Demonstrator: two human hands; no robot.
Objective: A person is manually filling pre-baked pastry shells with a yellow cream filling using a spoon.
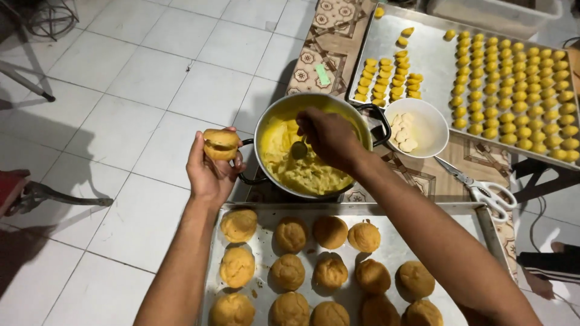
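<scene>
Two bare forearms enter from the bottom edge of the view, both uncovered from the frame edge up to the wrist. No sleeve, cuff or glove shows on either one. The left hand [211, 169] wears no ring, watch, strap or bandage on the parts in view; its fingers [196, 148] are bare, and the nails are too small to judge. The right hand [329, 137] is likewise bare, with no ring or wristband visible on its back or wrist. The upper arms and the rest of the body lie outside the view.
</scene>
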